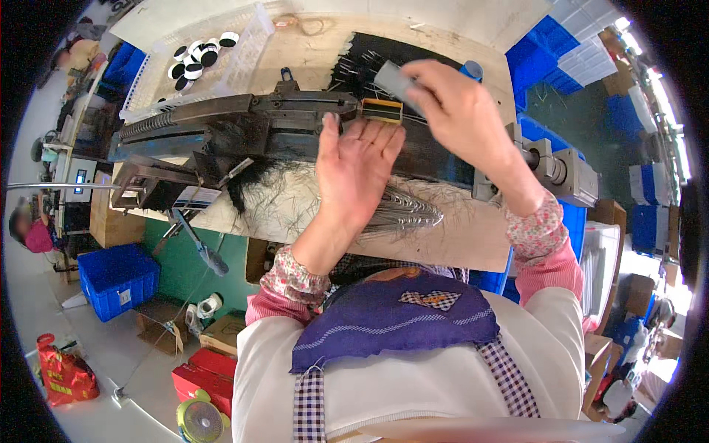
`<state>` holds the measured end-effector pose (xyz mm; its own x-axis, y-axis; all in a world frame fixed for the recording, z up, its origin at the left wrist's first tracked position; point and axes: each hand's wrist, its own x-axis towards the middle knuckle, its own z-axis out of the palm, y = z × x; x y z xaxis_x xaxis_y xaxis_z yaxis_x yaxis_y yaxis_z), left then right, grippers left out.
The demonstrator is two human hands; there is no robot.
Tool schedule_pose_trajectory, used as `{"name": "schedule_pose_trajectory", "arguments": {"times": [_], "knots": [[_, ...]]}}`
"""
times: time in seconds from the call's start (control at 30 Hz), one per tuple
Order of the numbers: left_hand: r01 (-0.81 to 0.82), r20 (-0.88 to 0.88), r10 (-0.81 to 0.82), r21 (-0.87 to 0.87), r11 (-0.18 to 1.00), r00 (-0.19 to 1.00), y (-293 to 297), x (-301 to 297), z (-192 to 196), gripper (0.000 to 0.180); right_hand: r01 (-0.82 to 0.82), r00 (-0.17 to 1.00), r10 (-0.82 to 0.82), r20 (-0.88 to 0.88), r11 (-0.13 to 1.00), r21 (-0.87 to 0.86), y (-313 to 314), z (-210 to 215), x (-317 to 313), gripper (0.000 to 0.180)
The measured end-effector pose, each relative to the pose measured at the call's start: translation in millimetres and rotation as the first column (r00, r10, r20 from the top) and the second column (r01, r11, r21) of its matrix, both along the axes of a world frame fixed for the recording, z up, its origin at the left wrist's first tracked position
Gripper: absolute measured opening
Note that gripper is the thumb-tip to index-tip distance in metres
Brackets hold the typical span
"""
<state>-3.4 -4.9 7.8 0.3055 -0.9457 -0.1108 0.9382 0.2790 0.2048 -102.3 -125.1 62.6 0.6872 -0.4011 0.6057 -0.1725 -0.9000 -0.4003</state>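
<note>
My left hand lies palm up at the front of a dark metal bench machine, thumb apart and fingers stretched out. Its fingertips meet the lower edge of a small yellow-edged rectangular piece with a dark inside, set at the machine's bar. Just above this piece, my right hand is closed on a grey block, whose exact kind I cannot make out. Between my forearms a bundle of shiny thin metal wires rests on the wooden bench, among loose black bristles.
A clear plastic basket at the back left holds several black-and-white round pieces. Thin metal wires lie on a black mat behind the machine. A cylindrical machine part stands at the right. Blue crates stand on both sides.
</note>
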Motion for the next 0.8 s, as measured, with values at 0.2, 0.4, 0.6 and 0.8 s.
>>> {"name": "schedule_pose_trajectory", "arguments": {"times": [0.2,0.4,0.6,0.8], "knots": [[-0.030,0.016,0.029,0.012,0.999,0.999,7,4,0,0.059,-0.003,0.916,-0.087,-0.391,0.975,-0.224,21,-5,-4,0.016],[-0.008,0.125,-0.013,0.165,0.986,0.992,5,4,10,0.061,-0.069,0.918,-0.097,-0.384,0.916,-0.395,33,-5,4,0.014],[-0.126,0.244,0.072,0.213,0.969,0.967,3,-15,-7,0.030,0.006,0.918,-0.109,-0.381,0.965,-0.261,37,-17,-35,0.018],[-0.059,0.142,0.031,0.199,0.978,0.989,-1,-46,-44,0.015,-0.231,0.605,0.269,-0.749,0.960,0.159,85,-78,-87,0.023]]}}
